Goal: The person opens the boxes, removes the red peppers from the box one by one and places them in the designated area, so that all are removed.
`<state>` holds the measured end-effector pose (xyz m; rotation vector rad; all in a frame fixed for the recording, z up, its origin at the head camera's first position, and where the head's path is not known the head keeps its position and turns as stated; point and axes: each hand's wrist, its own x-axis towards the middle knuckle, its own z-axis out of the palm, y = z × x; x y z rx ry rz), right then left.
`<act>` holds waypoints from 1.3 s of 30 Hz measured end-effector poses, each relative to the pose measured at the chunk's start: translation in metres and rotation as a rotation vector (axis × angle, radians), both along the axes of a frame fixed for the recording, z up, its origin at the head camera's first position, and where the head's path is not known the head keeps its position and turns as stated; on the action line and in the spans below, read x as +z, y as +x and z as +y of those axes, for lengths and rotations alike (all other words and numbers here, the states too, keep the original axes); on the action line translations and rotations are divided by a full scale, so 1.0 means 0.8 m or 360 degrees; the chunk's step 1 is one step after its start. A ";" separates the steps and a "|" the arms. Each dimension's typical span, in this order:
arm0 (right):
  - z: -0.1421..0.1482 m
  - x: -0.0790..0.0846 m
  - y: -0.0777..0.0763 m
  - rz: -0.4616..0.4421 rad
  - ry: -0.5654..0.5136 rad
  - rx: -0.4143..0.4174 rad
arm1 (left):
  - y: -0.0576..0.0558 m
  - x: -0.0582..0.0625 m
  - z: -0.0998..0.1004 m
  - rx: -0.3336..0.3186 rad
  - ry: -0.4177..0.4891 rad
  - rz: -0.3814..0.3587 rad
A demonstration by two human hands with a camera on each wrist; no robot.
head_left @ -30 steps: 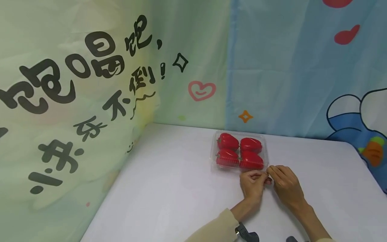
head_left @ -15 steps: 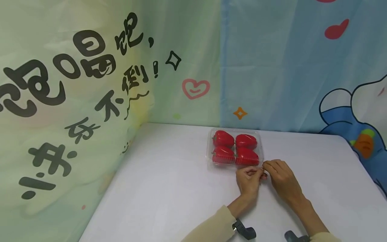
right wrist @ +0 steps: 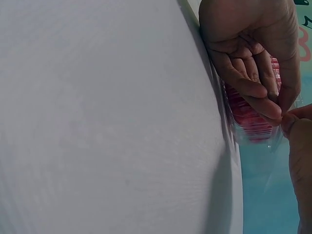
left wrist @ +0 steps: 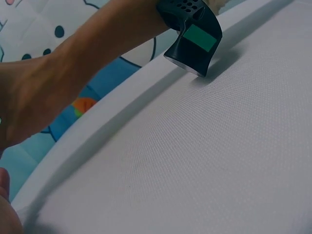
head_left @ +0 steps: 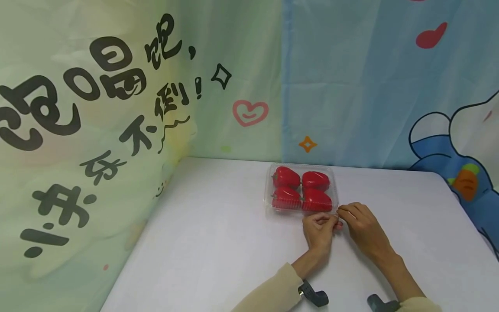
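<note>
A clear plastic box (head_left: 268, 190) with a ridged front stands toward the back of the table. Inside lie several shiny red peppers (head_left: 287, 177), seen through the lid. My left hand (head_left: 319, 230) is at the box's near right corner, thumb and fingertips pinching its thin edge. Right beside it, my right hand (head_left: 360, 223) pinches the same corner with thumb and fingers. In the right wrist view, the left hand (right wrist: 248, 53) hides part of the box (right wrist: 256, 141), and both hands' fingertips meet at its edge. Only a sliver of the left hand (left wrist: 7, 214) enters the left wrist view.
Under everything is a white-covered table (head_left: 210, 242). A printed cloth backdrop (head_left: 241, 56) hangs along its left and far sides, close behind the box. Dark wrist-worn cameras (head_left: 313, 295) sit at both cuffs, low over the table.
The whole head view has shifted slightly, so the box and hands appear a little farther left and higher. Both hands keep their pinch at the box's corner.
</note>
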<state>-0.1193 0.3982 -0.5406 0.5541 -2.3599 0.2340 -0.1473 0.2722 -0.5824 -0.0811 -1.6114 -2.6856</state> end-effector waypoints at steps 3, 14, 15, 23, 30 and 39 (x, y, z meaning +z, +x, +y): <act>0.000 -0.002 0.000 -0.0014 0.0001 0.0007 | 0.000 0.000 0.000 0.0017 -0.0023 0.0009; 0.004 -0.018 -0.018 0.0223 0.0053 0.0153 | -0.004 0.001 -0.002 0.0081 -0.0045 0.0043; 0.003 -0.019 -0.020 0.0258 0.0048 0.0164 | -0.004 0.002 -0.001 0.0093 -0.0047 0.0038; -0.014 0.007 -0.029 0.0466 -0.0054 0.0228 | 0.002 0.008 0.001 0.0161 -0.0149 -0.0012; -0.015 0.065 -0.044 0.0426 -0.0093 0.0040 | 0.007 0.010 0.001 0.0135 -0.0121 -0.0087; -0.013 0.086 -0.051 0.0260 -0.0538 -0.0047 | 0.010 0.009 -0.010 -0.0058 -0.0114 -0.0229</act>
